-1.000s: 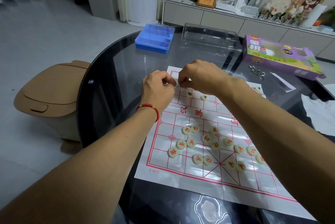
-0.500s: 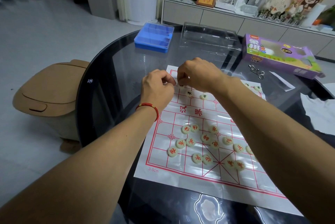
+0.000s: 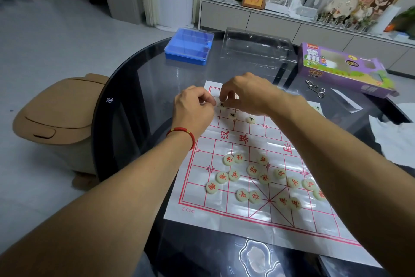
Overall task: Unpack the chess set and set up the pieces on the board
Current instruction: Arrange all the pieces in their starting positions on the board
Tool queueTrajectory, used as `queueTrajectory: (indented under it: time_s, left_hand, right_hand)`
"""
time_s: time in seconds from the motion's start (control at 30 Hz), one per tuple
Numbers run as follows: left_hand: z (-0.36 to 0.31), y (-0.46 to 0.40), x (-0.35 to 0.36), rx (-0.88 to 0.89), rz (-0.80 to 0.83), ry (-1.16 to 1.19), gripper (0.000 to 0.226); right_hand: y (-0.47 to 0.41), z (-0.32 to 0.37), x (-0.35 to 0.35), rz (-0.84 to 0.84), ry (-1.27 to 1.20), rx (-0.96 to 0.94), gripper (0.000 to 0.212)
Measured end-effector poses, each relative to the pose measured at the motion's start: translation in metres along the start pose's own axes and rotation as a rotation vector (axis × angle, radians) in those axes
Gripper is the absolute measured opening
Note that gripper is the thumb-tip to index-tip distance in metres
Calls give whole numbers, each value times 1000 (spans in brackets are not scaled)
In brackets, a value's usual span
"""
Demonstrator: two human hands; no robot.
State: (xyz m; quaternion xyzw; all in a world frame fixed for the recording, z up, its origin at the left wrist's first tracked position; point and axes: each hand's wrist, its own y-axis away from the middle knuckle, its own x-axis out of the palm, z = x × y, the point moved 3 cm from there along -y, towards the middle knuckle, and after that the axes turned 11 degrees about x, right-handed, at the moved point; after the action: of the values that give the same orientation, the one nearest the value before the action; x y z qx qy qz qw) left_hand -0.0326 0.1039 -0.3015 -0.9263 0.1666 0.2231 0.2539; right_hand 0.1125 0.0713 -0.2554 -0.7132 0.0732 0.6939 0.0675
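The chess set lies spread over a round dark glass table [image 3: 139,88]: its paper board [image 3: 226,209], white with a red grid, lies flat at the near right part of the tabletop, one corner reaching under the two hands. Behind the board, well apart from it, stand a clear plastic tray [image 3: 256,48], a purple game box [image 3: 343,68] to the right and a blue compartment case [image 3: 188,46] to the left. A tan lidded bin [image 3: 56,115] sits on the floor left of the table. The left hand [image 3: 193,110], a red cord round its wrist, is curled at the board's far left corner, fingertips drawn together, though whether they hold anything cannot be told. The right hand [image 3: 244,92] arches just beside it, its fingers bent down and closing on a black-marked piece [image 3: 222,105] at that corner. Red-marked pieces [image 3: 253,170] lie in a loose cluster on the near half of the board, some touching one another. Two more black-marked pieces [image 3: 233,115] lie on the far half, just below the right wrist. A small metal wire puzzle [image 3: 315,89] lies near the purple box.
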Motion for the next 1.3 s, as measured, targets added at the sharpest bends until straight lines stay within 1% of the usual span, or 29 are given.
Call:
queueTrajectory:
  time_s: [0.1,0.37,0.53,0.67,0.9,1.07,1.2,1.3]
  left_hand:
    - [0,0,0,0,0,10,17]
    - [-1,0,-1,-4,7,10,19]
    - [-3,2,-4,-15,12,54,20]
    - [-3,3,-4,-28,19,104,21]
    - [0,2,-8,-88,-23,133,24]
    - [7,-4,-12,-157,-45,187,29]
    - [4,-4,-20,-99,-32,144,32]
    - [5,-1,-31,-53,-76,28,30]
  right_hand:
    - [1,1,2,54,4,-27,23]
    - [-1,4,1,13,5,-29,25]
    - [2,-29,-17,-96,-67,42,21]
    - [9,-49,-18,-72,-66,58,21]
    - [5,-32,-1,-27,-74,28,24]
    - [2,-25,3,-23,-44,8,18]
    - [5,-19,-6,-102,-136,4,17]
    - [15,5,-8,-87,-195,-49,17]
